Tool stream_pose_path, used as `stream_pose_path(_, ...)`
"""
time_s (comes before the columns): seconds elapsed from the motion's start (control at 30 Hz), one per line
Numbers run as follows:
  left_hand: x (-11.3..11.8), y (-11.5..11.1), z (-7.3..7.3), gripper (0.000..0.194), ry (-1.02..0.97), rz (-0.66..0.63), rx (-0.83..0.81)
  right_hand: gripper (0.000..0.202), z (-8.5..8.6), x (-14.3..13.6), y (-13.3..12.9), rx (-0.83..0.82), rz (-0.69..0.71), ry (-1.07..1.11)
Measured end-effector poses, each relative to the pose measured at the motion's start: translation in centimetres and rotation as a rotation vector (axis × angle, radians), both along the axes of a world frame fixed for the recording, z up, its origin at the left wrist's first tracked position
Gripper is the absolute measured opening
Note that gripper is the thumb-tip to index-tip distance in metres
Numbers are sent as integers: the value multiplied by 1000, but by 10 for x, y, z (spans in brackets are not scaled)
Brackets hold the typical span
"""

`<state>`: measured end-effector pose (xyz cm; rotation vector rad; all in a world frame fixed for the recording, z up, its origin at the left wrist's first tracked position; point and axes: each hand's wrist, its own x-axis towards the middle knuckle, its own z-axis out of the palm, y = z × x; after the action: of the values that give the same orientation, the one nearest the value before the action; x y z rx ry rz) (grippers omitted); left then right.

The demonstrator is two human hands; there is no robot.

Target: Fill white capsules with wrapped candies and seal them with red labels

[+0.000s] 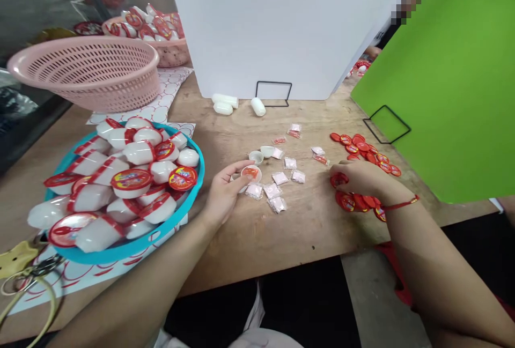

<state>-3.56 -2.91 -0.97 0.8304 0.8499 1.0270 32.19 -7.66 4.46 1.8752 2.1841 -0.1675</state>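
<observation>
My left hand [226, 190] is closed round a small white plastic cup [257, 180], its open mouth facing up. An orange-red packet [251, 172] shows inside it. More white cups [256, 157] stand just beyond my fingertips. Several small pinkish sachets [280, 178] lie scattered to the right of that hand. Over the red lids on the right, my right hand [358, 179] has its fingers bent and pressed on one red lid [339, 179]. Other printed lids [346, 201] lie beneath it, and a second group [362, 147] spreads behind it.
A blue basket [200, 168] heaped with red-lidded white containers stands at left. Behind it are a pink basket [100, 88] and another filled pink one [171, 54]. White [277, 26] and green [450, 106] boards on wire stands border the table. White capsules [223, 104] lie near the white board.
</observation>
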Motion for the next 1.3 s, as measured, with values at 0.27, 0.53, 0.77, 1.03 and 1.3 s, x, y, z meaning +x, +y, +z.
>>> stream_pose_path(0.27,-2,-1,9,42,-69,-22,-34,38,8,-123,18,512,555,840)
stream_pose_path(0.53,-6,3,4,27,-78,14,-79,37,-34,-184,60,520,656,919)
stream_pose_path(0.77,-8,6,-2,25,57,-120,-52,48,-48,-173,61,473,689,923)
stream_pose_path(1.03,-10,5,2,43,199,-117,62,34,-48,-174,59,488,675,944)
stream_pose_path(1.3,-13,3,6,47,-27,-222,17,41,-49,-167,58,527,562,1059)
